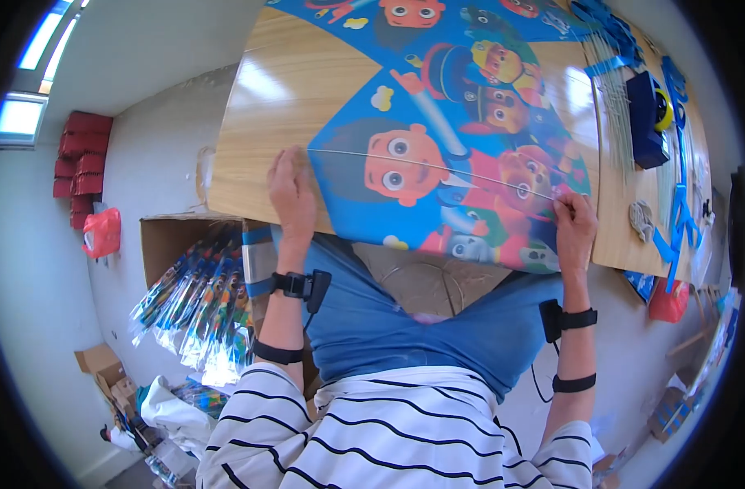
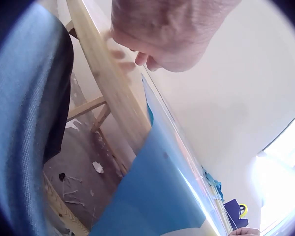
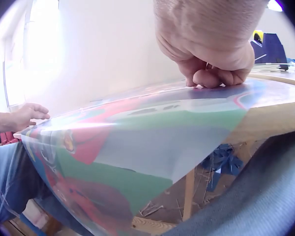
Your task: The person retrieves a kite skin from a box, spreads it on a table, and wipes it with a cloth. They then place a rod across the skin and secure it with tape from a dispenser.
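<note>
A thin pale rod (image 1: 470,174) lies across a glossy blue sheet (image 1: 348,216) printed with cartoon characters, on a wooden table (image 1: 299,94). My right hand (image 1: 576,224) pinches the rod's right end, its fingers curled low over the sheet in the right wrist view. At the rod's left end, my left hand (image 1: 291,196) rests by the sheet's edge with fingers stretched out. The sheet's near part (image 3: 152,147) droops over the table edge toward my lap.
Thin rods (image 1: 613,106), blue strips (image 1: 681,204) and a dark blue tape dispenser (image 1: 645,122) with yellow tape lie at the right. A cardboard box (image 1: 165,240) with several wrapped colourful packs (image 1: 205,293) stands left of my legs. Red boxes (image 1: 83,155) are stacked by the wall.
</note>
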Action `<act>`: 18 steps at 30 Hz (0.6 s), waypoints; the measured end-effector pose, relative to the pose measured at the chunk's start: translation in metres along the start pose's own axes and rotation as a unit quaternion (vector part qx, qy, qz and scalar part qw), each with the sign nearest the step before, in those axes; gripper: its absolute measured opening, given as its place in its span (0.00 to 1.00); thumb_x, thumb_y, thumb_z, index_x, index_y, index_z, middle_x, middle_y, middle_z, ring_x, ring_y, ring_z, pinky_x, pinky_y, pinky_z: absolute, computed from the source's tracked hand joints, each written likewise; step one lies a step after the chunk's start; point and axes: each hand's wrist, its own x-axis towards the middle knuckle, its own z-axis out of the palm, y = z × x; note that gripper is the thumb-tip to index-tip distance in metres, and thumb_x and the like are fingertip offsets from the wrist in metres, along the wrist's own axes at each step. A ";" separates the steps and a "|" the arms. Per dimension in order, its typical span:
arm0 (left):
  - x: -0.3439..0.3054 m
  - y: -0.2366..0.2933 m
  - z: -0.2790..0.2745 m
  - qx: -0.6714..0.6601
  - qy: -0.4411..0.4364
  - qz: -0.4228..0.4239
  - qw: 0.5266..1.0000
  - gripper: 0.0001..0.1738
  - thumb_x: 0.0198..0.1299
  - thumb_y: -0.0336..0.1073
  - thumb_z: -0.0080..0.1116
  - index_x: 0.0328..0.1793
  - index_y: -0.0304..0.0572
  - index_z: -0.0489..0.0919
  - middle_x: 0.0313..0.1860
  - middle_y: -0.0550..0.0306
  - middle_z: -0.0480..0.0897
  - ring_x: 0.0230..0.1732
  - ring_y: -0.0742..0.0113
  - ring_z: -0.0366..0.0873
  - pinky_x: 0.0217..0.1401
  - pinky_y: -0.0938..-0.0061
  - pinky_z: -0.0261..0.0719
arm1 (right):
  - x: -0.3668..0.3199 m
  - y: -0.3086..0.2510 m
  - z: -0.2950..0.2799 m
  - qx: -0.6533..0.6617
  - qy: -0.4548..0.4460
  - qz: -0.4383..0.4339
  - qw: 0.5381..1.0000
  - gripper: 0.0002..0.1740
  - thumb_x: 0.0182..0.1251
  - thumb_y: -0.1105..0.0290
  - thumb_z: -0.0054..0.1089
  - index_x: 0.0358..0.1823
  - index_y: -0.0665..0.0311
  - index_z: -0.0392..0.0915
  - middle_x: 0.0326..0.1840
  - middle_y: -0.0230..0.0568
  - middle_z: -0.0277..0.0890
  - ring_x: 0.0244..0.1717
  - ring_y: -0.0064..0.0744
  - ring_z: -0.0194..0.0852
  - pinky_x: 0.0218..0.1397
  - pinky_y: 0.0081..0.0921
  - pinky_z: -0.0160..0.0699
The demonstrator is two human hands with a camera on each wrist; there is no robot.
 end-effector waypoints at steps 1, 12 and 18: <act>0.000 0.003 0.001 -0.005 0.002 -0.005 1.000 0.21 0.63 0.24 0.53 0.63 0.37 0.78 0.61 0.42 0.79 0.68 0.43 0.71 0.72 0.56 0.67 | 0.000 -0.001 -0.001 -0.001 -0.003 0.000 1.000 0.04 0.61 0.82 0.65 0.34 0.69 0.78 0.30 0.38 0.69 0.29 0.28 0.68 0.33 0.26 0.69; -0.002 0.009 0.000 -0.008 0.005 0.004 1.000 0.20 0.62 0.24 0.56 0.61 0.39 0.79 0.60 0.44 0.80 0.69 0.45 0.70 0.75 0.53 0.60 | 0.000 -0.002 -0.001 -0.031 0.000 -0.014 0.999 0.04 0.60 0.82 0.65 0.34 0.69 0.77 0.30 0.41 0.69 0.29 0.32 0.69 0.32 0.28 0.68; -0.002 0.012 0.004 -0.002 -0.005 -0.005 1.000 0.20 0.63 0.26 0.56 0.63 0.43 0.78 0.61 0.47 0.80 0.71 0.48 0.69 0.78 0.48 0.53 | 0.001 0.000 -0.001 -0.028 -0.001 -0.004 1.000 0.04 0.60 0.82 0.65 0.33 0.69 0.78 0.30 0.42 0.70 0.29 0.35 0.71 0.33 0.31 0.70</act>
